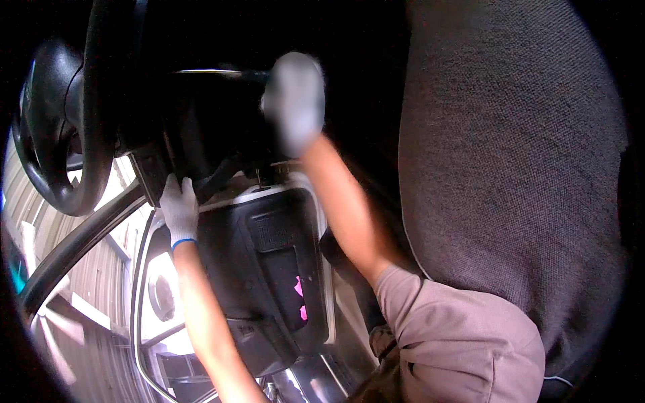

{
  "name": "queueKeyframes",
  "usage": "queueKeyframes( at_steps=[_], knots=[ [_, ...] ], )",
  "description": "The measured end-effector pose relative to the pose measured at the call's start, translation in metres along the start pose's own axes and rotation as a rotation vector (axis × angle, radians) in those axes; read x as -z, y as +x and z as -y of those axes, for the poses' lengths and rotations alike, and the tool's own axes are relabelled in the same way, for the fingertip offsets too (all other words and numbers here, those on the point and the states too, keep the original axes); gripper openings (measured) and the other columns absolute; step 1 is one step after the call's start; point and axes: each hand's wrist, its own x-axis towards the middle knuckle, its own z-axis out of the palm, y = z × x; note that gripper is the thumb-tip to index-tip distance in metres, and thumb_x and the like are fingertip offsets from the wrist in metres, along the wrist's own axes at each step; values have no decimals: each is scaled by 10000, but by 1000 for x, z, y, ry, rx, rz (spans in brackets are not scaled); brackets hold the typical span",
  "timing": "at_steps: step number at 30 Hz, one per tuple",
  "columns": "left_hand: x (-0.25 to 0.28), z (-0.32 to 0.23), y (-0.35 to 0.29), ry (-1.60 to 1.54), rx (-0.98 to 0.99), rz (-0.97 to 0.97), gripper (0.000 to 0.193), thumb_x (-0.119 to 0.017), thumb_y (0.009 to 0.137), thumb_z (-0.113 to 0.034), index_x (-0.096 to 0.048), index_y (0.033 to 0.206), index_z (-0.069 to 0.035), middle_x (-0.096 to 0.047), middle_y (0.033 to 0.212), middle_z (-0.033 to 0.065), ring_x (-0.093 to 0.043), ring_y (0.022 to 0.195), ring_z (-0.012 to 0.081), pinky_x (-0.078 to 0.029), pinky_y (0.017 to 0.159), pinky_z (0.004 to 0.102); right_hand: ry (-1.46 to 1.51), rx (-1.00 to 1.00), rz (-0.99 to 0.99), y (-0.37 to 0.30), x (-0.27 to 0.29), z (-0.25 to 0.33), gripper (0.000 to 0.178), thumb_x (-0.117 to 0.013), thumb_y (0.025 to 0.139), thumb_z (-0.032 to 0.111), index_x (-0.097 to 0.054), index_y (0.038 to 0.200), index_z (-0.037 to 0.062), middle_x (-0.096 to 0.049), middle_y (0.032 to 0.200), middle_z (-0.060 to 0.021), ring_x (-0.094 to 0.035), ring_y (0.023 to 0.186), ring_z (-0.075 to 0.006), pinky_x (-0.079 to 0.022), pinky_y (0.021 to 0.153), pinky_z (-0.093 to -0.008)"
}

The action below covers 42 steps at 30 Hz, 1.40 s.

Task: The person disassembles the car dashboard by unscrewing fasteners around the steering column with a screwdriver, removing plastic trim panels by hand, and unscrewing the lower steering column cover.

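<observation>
My left hand [180,209], in a white knit glove with a blue cuff edge, reaches to the dark dashboard panel [152,171] beside the steering wheel [94,134]. Its fingers are stretched upward and apart, and their tips touch the panel's edge. Farther right, my right hand [294,101], gloved in white too, is smeared by motion and looks rounded like a fist. From its left side runs a thin bright rod [211,71] with a dark teal end near the hand. Deep shadow hides what kind of thing the rod is.
An open vehicle door [235,262] with a dark inner panel and pink scraps [299,287] in its pocket stands below my hands. A grey fabric seat [510,168] fills the right side. A side mirror [161,292] and a corrugated wall [74,269] show outside.
</observation>
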Motion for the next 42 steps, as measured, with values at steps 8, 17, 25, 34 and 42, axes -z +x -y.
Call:
queueKeyframes(
  at_steps=[8,17,25,34,42],
  knots=[
    [68,-108,21,-67,-91,-280,331,-585,992,-232,-656,1236,-19,-701,1178,220,-687,1059,386,-551,907,422,56,-513,-116,-2,-5,41,306,-612,966,238,-541,1160,12,-589,788,-86,-562,519,-136,-460,460,-300],
    [27,-131,86,-1304,337,213,460,-543,1051,-226,-457,1409,49,-561,1396,232,-655,1161,309,-548,1012,403,24,-356,-102,1,-11,38,247,-630,939,167,-563,1135,32,-605,785,-65,-562,522,-132,-490,489,-279],
    [26,-141,127,-1761,584,276,474,-467,1078,-358,-346,668,-153,-411,649,34,-378,588,165,-301,543,288,12,-584,-54,4,-14,53,217,-657,912,127,-569,1103,73,-597,1013,-70,-628,801,-141,-560,576,-279],
    [11,-133,184,-1690,714,-21,382,-373,1089,-228,-495,1290,73,-638,1224,267,-674,1088,406,-609,909,509,218,-629,-231,12,-30,83,293,-614,863,45,-553,1149,70,-588,1067,-89,-620,841,-162,-566,645,-276],
    [9,-146,203,-1664,1021,-154,277,-501,1027,-296,-558,1209,-96,-603,1295,84,-604,968,240,-545,778,436,158,-679,-258,21,-31,87,255,-631,922,174,-559,1139,62,-576,1067,-88,-610,844,-168,-535,610,-288]
  ],
)
